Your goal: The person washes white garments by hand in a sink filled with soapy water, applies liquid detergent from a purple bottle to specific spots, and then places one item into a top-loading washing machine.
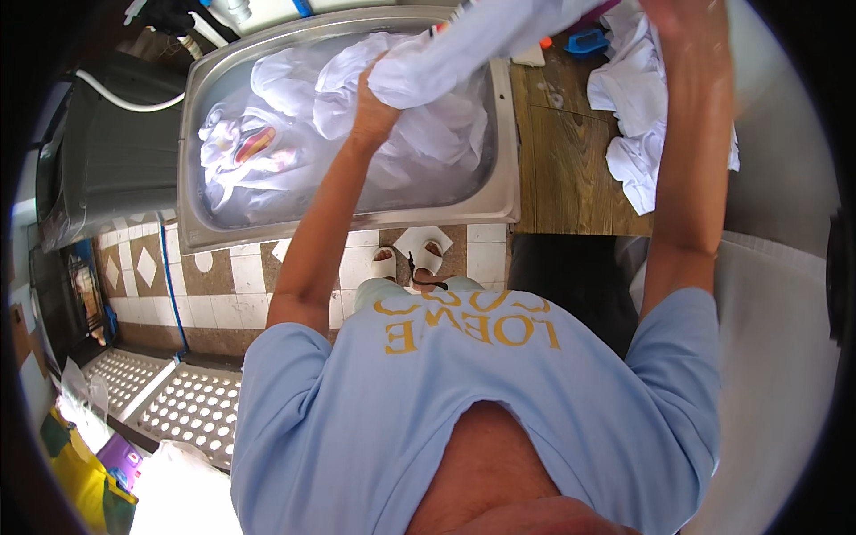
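Note:
A metal sink (pixel 348 218) holds cloudy water with several white garments (pixel 267 169) soaking in it. One of them carries a red and yellow patch. Over the sink, my left hand (pixel 374 105) is closed on a wet white garment (pixel 455 62), which stretches up and right past the top edge of the view. At the upper right, my right hand (pixel 687 22) is cut off by the picture's edge and smeared, so its fingers do not show. It is near the garment's far end and above a heap of white clothes (pixel 633 125) on the wooden counter (pixel 562 169).
A blue scrubbing brush (pixel 587 43) and a pale block (pixel 530 55) lie at the counter's back. Left of the sink stands a dark grey covered unit (pixel 120 143) with a white hose (pixel 134 102). Perforated metal steps (pixel 187 410) are at lower left over tiled floor.

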Available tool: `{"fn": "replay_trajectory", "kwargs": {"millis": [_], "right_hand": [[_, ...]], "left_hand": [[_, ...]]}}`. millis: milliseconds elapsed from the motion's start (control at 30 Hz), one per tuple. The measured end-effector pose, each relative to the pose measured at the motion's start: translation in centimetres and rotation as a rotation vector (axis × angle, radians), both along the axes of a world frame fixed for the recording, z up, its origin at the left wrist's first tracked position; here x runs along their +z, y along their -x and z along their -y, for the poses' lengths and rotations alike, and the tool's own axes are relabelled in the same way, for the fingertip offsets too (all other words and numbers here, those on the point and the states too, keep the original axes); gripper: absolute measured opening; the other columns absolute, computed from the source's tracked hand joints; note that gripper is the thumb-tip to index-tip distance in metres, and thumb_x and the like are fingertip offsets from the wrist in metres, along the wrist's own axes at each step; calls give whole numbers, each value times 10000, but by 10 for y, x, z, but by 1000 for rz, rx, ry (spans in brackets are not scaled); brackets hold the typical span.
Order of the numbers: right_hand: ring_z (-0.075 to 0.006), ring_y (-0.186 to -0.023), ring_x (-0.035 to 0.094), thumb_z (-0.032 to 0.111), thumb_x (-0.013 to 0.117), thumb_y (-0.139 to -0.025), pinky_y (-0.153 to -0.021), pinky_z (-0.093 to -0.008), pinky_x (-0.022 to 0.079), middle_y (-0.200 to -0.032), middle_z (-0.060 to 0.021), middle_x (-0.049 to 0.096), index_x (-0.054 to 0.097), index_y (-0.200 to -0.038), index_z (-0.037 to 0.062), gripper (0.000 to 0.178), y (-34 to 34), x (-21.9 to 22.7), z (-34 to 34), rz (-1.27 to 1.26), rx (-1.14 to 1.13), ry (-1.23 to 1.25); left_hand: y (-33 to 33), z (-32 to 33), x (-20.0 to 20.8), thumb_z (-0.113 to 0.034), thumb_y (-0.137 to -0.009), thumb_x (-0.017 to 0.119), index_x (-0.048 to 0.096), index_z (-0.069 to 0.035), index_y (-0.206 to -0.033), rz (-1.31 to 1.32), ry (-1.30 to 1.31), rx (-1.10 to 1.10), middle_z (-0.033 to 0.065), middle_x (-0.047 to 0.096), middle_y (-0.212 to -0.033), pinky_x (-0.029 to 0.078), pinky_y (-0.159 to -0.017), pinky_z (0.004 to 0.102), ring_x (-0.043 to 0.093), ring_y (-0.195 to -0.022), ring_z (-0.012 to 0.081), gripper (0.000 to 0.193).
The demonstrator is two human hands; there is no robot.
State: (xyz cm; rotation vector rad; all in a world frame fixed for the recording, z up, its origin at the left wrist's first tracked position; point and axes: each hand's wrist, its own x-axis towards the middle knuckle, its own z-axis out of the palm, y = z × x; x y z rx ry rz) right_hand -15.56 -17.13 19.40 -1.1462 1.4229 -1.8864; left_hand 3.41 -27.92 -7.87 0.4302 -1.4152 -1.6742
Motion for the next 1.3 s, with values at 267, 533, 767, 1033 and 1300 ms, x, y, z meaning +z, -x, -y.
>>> {"fn": "replay_trajectory", "kwargs": {"millis": [267,533,767,1033,1300], "right_hand": [[-124,-882,596,212,688,-793,-767,-266,476,-932,-50,644,640,-1012,0,308,-1,-243,-2,-77,250,-581],[-262,-1206,456,270,776,-678,-1001,-325,392,-1319,-177,441,356,-1319,-50,830,8,-299,-7,-606,349,-723],[-293,-1211,441,226,862,-558,-999,-351,388,-1392,-154,371,155,-1450,136,1141,-67,-250,10,-454,196,-268],[-120,-853,560,158,805,-669,-780,-282,448,-949,-25,613,568,-1026,57,440,-54,-182,60,-525,186,-141],[-126,-882,573,141,734,-747,-804,-276,460,-942,-27,615,552,-1045,56,359,-90,-113,41,102,222,143]], "left_hand": [[6,30,85,-71,-782,636,577,40,-1005,331,822,340,109,635,-881,465,-736,275,582,-818,150,256],[-4,13,99,-15,-713,605,548,43,-1140,419,691,137,203,637,-1022,460,-870,328,611,-971,276,435],[-6,-3,31,-96,-722,615,454,19,-1245,691,626,-63,252,505,-1236,386,-979,401,485,-1147,385,559],[-64,6,29,-281,-592,849,206,5,-1423,440,343,-105,185,318,-1413,279,-1082,399,316,-1315,299,1089],[-4,-19,-35,-217,-555,863,358,-20,-1314,344,200,302,144,449,-1290,370,-1000,371,448,-1195,267,933]]}}
